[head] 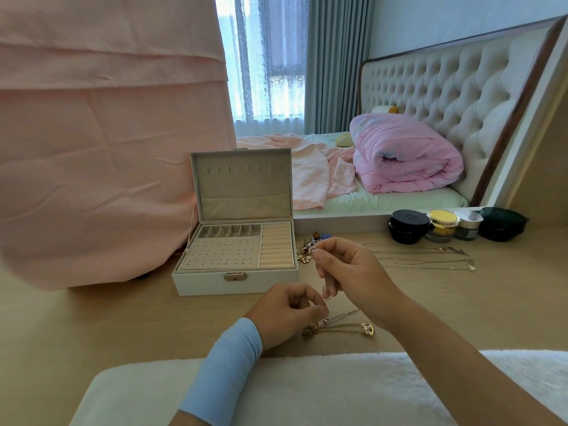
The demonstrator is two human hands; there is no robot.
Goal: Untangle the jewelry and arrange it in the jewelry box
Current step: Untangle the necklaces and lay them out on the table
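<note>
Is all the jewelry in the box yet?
Not yet. The jewelry box looks empty. Thin chains already lie straight on the table. The right hand pinches a small piece, the left hand a silver chain above the gold chains. A tangled pile waits by the box.

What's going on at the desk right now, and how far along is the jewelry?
A person is untangling jewelry at the wooden desk. The raised right hand pinches a small piece. The left hand pinches a thin chain just above the gold chains lying on the desk. The jewelry box stands open, and its tray looks empty. Thin necklaces lie spread out to the right, and a small tangle sits beside the box.
</note>
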